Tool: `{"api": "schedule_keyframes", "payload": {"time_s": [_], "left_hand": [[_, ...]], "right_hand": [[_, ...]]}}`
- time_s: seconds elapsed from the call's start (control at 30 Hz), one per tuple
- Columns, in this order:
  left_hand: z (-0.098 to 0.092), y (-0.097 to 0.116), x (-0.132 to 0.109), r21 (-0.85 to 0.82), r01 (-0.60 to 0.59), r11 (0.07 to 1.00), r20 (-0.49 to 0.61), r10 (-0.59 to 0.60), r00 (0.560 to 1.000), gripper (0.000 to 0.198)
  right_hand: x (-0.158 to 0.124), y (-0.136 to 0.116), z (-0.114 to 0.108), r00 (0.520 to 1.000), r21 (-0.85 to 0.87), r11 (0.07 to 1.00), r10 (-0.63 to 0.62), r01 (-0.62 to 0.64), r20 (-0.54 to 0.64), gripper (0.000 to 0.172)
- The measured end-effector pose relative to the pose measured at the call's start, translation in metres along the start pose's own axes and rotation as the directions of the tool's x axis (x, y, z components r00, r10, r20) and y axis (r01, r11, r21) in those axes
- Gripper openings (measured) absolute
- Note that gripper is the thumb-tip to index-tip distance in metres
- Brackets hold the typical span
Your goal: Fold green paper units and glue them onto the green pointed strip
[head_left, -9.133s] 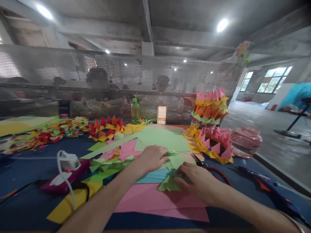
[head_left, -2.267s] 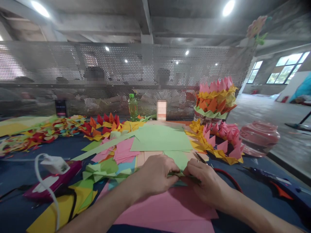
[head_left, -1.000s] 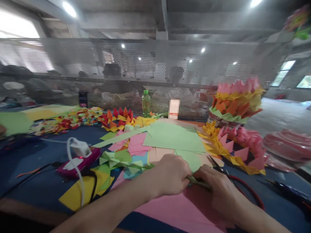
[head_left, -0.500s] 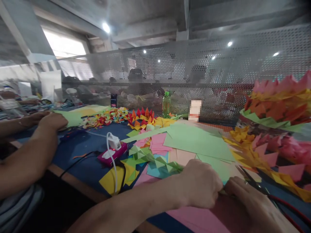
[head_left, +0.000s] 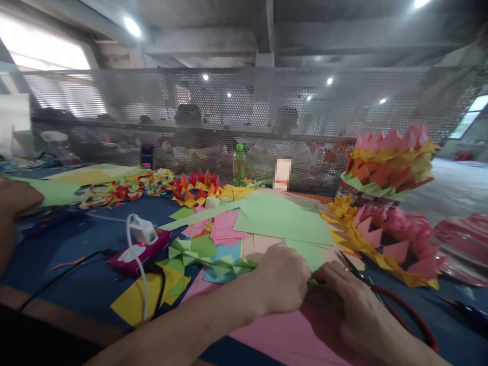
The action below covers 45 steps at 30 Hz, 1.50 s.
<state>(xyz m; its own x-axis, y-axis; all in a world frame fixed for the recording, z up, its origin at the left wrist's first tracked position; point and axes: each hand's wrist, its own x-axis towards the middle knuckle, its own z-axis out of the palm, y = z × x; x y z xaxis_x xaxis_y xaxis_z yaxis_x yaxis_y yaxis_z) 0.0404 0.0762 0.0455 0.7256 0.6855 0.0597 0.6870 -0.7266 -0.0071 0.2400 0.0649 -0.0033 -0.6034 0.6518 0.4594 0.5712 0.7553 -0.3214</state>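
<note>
My left hand (head_left: 280,279) is closed in a fist above the stacked paper. Close beside it, my right hand (head_left: 346,300) has its thumb and fingers drawn together. A bit of green paper (head_left: 313,281) shows between the two hands, mostly covered by the fingers. A chain of folded green paper points (head_left: 213,262) runs from the left up to my left wrist. Pink paper sheets (head_left: 282,338) lie underneath both hands. Scissors with red handles (head_left: 406,305) rest against the outer side of my right hand. Ahead lie large light-green sheets (head_left: 284,218).
A purple power strip (head_left: 141,254) with a white plug and cables sits at left. A green bottle (head_left: 239,168) stands near the mesh partition (head_left: 244,101). Layered paper petals (head_left: 392,162) rise at right. Another person's hand (head_left: 23,195) is at far left, by paper scraps (head_left: 133,188).
The view has swung to the right, so everything sits further left. My hands stay together in nearly the same pose. The co-worker's arms have mostly left the picture.
</note>
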Motion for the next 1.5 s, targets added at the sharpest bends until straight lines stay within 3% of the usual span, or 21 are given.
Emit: {"api": "schedule_keyframes", "payload": {"time_s": [0.17, 0.43, 0.7, 1.1, 1.23, 1.5], "left_hand": [[0.006, -0.003, -0.001, -0.034, 0.008, 0.999, -0.043, -0.010, 0.999, 0.013], [0.012, 0.000, -0.003, -0.093, 0.000, 0.996, -0.116, -0.011, 0.993, 0.010], [0.012, -0.001, -0.003, -0.105, 0.016, 0.994, -0.096, -0.026, 0.995, 0.008], [0.011, 0.012, -0.003, -0.079, -0.037, 0.996, -0.098, 0.029, 0.995, 0.005], [0.012, 0.012, -0.001, -0.066, -0.041, 0.997, -0.101, 0.035, 0.994, 0.012], [0.014, 0.001, 0.002, -0.084, 0.023, 0.996, -0.142, -0.035, 0.989, 0.008]], "right_hand": [[-0.002, 0.002, 0.002, 0.998, 0.017, 0.997, 0.069, -0.069, -0.008, 0.024], [-0.001, -0.001, -0.001, 0.988, 0.020, 0.988, 0.153, -0.153, 0.018, 0.026], [0.002, -0.008, -0.005, 0.992, 0.050, 0.991, 0.119, -0.121, 0.039, 0.022], [-0.002, -0.015, -0.005, 0.992, -0.006, 0.993, 0.120, -0.120, 0.025, 0.044], [-0.003, -0.013, -0.003, 0.994, -0.006, 0.994, 0.111, -0.111, 0.009, 0.039], [0.004, -0.004, -0.004, 0.996, -0.005, 0.996, 0.085, -0.086, -0.030, 0.016]]}}
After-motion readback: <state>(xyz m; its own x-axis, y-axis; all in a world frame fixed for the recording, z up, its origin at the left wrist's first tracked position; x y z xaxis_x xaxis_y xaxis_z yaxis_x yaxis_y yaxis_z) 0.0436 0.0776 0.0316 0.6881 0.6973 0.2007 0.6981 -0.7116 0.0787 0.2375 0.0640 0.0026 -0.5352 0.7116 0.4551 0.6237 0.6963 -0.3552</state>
